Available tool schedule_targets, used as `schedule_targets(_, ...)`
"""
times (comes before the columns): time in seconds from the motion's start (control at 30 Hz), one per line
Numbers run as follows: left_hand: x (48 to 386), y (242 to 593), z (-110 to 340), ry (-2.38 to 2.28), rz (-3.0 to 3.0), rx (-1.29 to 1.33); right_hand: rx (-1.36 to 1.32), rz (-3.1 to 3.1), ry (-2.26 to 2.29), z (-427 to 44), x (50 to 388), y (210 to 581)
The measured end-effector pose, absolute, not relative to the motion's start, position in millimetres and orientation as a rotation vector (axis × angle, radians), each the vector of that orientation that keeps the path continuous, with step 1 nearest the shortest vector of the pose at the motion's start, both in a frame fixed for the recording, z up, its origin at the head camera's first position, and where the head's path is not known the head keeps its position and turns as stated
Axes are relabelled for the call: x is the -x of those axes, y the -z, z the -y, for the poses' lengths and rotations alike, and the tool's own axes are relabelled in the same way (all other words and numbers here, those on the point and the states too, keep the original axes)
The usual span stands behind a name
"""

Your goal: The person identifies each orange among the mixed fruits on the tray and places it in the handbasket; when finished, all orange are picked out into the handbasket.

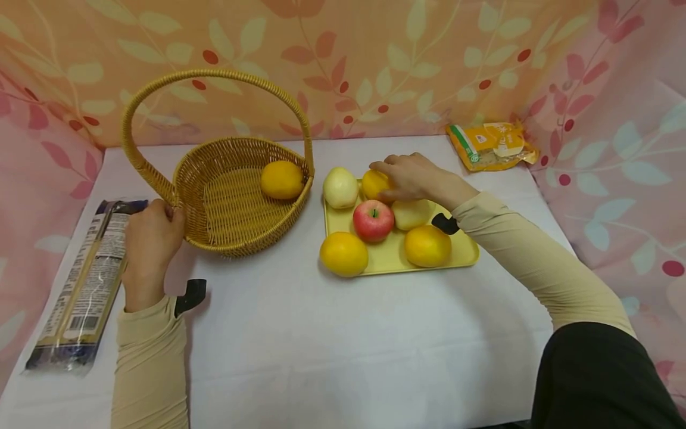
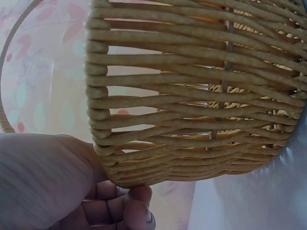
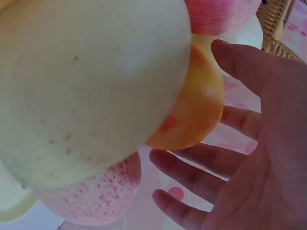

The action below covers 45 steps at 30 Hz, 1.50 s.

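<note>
Wicker basket clamped at its rim by the left hand.
Left of that hand lies a long packet; just right, the basket faces mouth up, long axis running roughly rightward from the grip, its handle arching from beside the hand to the opposite side. Inside, at the end away from the left hand, sits a lone orange fruit. Farther right, a yellow tray bears two pale fruits, a red apple, two near orange fruits and, under the right hand, a far orange fruit, partly hidden. This hand's fingers and thumb are spread apart about it; whether they touch it I cannot tell. Right of the right hand lies an orange packet.
</note>
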<state>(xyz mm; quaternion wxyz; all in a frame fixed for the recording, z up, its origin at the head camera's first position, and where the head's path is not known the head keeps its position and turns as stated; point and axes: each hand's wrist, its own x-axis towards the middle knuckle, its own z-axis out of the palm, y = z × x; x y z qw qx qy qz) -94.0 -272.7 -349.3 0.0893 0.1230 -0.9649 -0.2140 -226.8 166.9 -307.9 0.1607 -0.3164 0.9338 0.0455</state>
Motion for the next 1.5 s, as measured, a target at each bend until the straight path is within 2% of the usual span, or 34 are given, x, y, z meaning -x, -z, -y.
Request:
schedule_targets(1.07, 93.1, 348.4, 271.6, 0.656, 2.892, -0.389, 0.968, -2.678, -0.056, -167.9, 225.2, 316.2)
schedule_targets(1.3, 92.9, 348.6, 271.6, 0.646, 2.889, -0.394, 0.929, -2.684, -0.021, -167.7, 225.4, 303.4)
schedule_targets(1.5, 93.1, 347.9, 271.1, 0.650, 2.887, -0.392, 1.040, -2.797, 0.113, -167.8, 219.3, 288.6)
